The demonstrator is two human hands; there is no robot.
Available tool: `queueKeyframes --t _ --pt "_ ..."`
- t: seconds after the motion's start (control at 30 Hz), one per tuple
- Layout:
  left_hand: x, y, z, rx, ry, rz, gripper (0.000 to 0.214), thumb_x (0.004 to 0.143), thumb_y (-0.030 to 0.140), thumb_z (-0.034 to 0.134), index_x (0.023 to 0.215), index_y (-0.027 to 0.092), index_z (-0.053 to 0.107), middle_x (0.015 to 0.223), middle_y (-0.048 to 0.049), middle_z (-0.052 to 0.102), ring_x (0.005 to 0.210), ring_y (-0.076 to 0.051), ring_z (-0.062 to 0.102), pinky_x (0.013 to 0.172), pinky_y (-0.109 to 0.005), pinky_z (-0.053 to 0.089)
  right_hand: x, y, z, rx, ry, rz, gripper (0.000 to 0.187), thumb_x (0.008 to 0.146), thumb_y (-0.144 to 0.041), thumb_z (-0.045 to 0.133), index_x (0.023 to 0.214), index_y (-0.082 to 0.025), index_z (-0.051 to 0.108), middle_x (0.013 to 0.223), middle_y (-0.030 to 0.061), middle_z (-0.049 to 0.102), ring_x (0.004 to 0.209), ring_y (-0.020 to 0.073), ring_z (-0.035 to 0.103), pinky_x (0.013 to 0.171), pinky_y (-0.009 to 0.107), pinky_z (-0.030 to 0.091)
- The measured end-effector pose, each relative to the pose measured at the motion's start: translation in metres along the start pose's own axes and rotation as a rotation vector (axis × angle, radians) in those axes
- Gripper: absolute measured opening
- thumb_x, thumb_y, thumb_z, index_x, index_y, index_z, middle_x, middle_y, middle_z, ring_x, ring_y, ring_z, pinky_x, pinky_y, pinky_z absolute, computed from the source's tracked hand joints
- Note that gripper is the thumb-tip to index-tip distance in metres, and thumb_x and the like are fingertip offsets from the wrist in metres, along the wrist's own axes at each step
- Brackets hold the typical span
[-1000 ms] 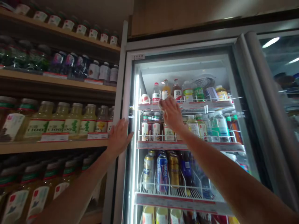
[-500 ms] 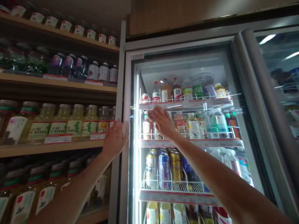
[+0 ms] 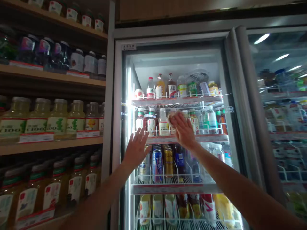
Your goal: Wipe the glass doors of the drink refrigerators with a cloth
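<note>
Against the glass door [image 3: 153, 64] of a lit drinks fridge [image 3: 168, 37], the right hand [image 3: 183, 130] presses a white cloth [image 3: 171, 119] to the pane, level with the upper rack's bottles [image 3: 163, 125]. The left hand [image 3: 136, 148], apart and lower, lies open with its fingers spread on the glass. Wooden shelves [image 3: 48, 146] of bottled juice stand beside the fridge.

My right grip [image 3: 183, 129] covered most of a pale wad [image 3: 171, 119], so I could not tell whether it was cloth or tissue. The labels on the fridge bottles [image 3: 163, 125] were too small to read. Behind the next glass door [image 3: 275, 51], a patch [image 3: 265, 75] was blurred, and the jars [image 3: 55, 7] on the top wooden shelf [image 3: 57, 23] were cut off at the top of my view.
</note>
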State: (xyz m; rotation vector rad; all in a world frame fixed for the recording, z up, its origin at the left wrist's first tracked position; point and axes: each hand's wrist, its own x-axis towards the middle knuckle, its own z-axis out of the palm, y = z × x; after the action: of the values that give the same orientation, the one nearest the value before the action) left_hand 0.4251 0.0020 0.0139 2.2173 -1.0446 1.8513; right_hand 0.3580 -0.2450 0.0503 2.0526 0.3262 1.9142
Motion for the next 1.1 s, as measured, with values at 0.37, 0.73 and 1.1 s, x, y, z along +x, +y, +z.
queueKeyframes --t 0.37,0.73,1.1 --pt "-0.053 0.055 0.024 -0.004 -0.074 -0.113 0.056 0.09 0.043 0.042 0.14 0.018 0.035 0.15 -0.0125 0.029 0.14 -0.03 0.019 0.109 -0.052 0.028 -0.146 -0.032 -0.018 0.131 -0.21 -0.231 0.06 0.084 -0.015 0.044 0.142 -0.025 0.033 0.144 0.002 0.043 0.142 0.0198 0.019 0.115 0.045 0.019" --pt "-0.078 0.103 0.043 -0.066 -0.02 -0.239 0.062 0.09 0.04 0.042 0.145 0.018 0.023 0.151 -0.0137 0.025 0.142 -0.029 0.012 0.11 -0.052 0.026 -0.162 -0.003 -0.029 0.02 -0.135 0.038 0.057 0.087 -0.018 0.04 0.143 -0.024 0.03 0.146 0.0053 0.04 0.141 0.0224 0.023 0.111 0.047 0.025" --pt "-0.095 0.134 0.049 -0.143 -0.043 -0.315 0.066 0.09 0.042 0.042 0.146 0.02 0.016 0.152 -0.0148 0.022 0.142 -0.03 0.01 0.11 -0.055 0.023 -0.162 0.041 -0.044 -0.095 -0.015 0.292 0.062 0.088 -0.02 0.039 0.147 -0.024 0.02 0.148 0.0091 0.036 0.141 0.0227 0.021 0.11 0.049 0.023"
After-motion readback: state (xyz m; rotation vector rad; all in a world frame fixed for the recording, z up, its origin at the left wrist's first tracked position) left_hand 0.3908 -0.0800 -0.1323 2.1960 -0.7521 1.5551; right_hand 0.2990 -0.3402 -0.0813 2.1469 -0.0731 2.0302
